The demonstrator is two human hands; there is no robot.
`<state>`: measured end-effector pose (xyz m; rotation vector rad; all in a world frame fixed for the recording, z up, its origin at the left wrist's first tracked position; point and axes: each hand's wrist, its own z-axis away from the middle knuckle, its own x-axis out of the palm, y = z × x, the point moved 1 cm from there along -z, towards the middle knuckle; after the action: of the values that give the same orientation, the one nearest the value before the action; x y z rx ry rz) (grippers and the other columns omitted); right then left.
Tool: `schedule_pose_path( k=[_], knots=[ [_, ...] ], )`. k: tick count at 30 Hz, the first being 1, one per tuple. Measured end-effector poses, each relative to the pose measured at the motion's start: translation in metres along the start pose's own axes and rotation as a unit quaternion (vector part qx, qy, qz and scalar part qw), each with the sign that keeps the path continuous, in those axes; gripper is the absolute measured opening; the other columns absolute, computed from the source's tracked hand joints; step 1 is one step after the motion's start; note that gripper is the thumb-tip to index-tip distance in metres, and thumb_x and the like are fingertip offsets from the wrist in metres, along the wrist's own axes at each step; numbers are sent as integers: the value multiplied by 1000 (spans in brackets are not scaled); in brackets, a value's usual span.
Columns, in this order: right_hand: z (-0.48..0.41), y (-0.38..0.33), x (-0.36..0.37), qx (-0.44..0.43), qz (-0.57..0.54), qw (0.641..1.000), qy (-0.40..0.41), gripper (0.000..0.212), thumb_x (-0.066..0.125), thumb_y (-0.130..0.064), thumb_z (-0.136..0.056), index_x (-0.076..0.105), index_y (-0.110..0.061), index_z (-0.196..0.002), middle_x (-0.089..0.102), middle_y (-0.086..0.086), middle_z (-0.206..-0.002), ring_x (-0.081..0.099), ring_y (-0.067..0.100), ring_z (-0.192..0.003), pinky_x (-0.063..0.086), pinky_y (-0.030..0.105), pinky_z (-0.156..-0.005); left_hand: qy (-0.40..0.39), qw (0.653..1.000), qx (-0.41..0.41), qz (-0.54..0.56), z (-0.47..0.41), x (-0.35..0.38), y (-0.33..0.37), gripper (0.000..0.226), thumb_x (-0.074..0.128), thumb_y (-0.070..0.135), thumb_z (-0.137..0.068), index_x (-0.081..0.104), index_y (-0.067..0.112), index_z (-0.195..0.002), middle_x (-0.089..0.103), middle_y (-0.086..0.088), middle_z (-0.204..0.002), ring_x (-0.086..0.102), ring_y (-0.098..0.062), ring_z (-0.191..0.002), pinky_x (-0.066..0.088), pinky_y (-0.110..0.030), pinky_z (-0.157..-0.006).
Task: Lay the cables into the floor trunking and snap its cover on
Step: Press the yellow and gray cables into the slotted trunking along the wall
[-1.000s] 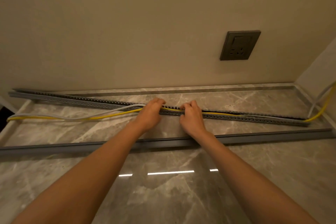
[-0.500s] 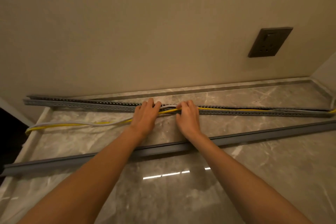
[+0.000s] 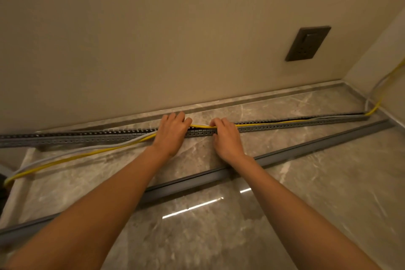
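Observation:
A long grey slotted trunking (image 3: 87, 136) lies on the marble floor near the wall. A yellow cable (image 3: 72, 156) and a white cable (image 3: 72, 150) lie loose on the floor at the left; right of my hands they run inside the trunking to the corner. My left hand (image 3: 172, 132) and my right hand (image 3: 225, 138) rest on the trunking's middle, fingers curled over the cables, pressing them at the channel's top edge. The grey cover strip (image 3: 306, 141) lies on the floor in front of the trunking, under my forearms.
A dark wall socket (image 3: 308, 43) sits on the beige wall at the right. Both cables climb the side wall in the right corner (image 3: 381, 94). A dark gap shows at the far left edge (image 3: 3, 182). Glossy floor lies between me and the cover strip.
My hands have spread slightly apart along the trunking. The view has shifted, so the socket and right corner sit differently in frame; more cable length lies inside the channel at the right.

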<state>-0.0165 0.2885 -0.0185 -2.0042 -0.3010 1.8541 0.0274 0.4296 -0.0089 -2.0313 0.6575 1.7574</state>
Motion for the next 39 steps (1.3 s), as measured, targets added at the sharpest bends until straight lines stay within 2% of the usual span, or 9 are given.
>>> schedule_pose_path(
  k=[4, 8, 12, 17, 23, 28, 34, 36, 39],
  knots=[
    [-2, -1, 3, -4, 30, 999, -12, 31, 44, -4, -89, 49, -11, -118, 52, 13, -124, 45, 33, -115, 33, 40, -100, -32, 999, -27, -10, 2, 8, 6, 28, 41, 7, -95, 51, 4, -121, 52, -17, -124, 47, -34, -114, 39, -42, -89],
    [0, 0, 6, 3, 44, 999, -17, 30, 46, -9, -89, 51, -11, -119, 52, 13, -125, 43, 32, -119, 30, 41, -104, -33, 999, -24, -14, 8, 9, 17, 32, 40, 6, -96, 48, 4, -127, 48, -16, -128, 43, -32, -117, 38, -39, -91],
    [1, 3, 5, 4, 39, 999, -16, 28, 46, -18, -92, 56, -10, -117, 51, 14, -123, 43, 31, -118, 28, 40, -105, -91, 995, -22, -38, 3, 5, 20, 31, 39, 1, -95, 46, 2, -124, 51, -16, -126, 49, -31, -116, 42, -39, -91],
    [7, 8, 3, -4, -1, 1000, -16, 25, 47, -19, -93, 57, -5, -111, 54, 16, -117, 45, 32, -113, 29, 41, -105, -113, 993, -12, 9, 6, 2, 21, 24, 43, 8, -96, 43, 5, -119, 60, -18, -117, 58, -36, -102, 47, -43, -80],
    [12, 15, -4, 6, -81, 996, 26, 13, 50, -3, -90, 59, 1, -98, 56, 18, -109, 52, 32, -101, 42, 37, -86, -56, 997, -19, 57, 16, 2, 26, 14, 49, 12, -95, 49, 8, -108, 49, -16, -109, 58, -34, -80, 55, -42, -70],
    [10, 22, -8, 11, -69, 997, 16, 21, 47, -3, -92, 65, 3, -102, 58, 17, -111, 48, 28, -109, 40, 32, -90, -37, 997, -63, 33, 15, 1, 35, 16, 49, 3, -91, 53, 5, -107, 51, -17, -107, 50, -30, -70, 38, -35, -57],
    [12, 26, -16, -8, -51, 999, -10, 26, 48, -9, -89, 67, 0, -103, 64, 18, -108, 52, 30, -107, 41, 38, -98, 0, 997, 17, -70, 15, 0, 45, 17, 78, 1, -51, 70, 8, -65, 65, -10, -59, 62, -28, -56, 50, -29, -47],
    [13, 25, -17, -9, -40, 999, -14, 26, 49, -10, -88, 66, -1, -105, 64, 17, -109, 51, 30, -108, 40, 39, -99, -24, 998, 20, -49, 17, -5, 53, 18, 76, 1, -65, 70, 5, -82, 67, -13, -78, 64, -29, -74, 52, -33, -55],
    [16, 26, -16, -13, -31, 999, -10, 28, 48, -5, -87, 63, -2, -110, 63, 17, -113, 50, 29, -111, 39, 38, -101, -66, 996, -49, -30, 19, 2, 60, 34, 49, 1, -89, 49, 3, -123, 53, -15, -122, 50, -29, -113, 48, -37, -83]
  ],
)
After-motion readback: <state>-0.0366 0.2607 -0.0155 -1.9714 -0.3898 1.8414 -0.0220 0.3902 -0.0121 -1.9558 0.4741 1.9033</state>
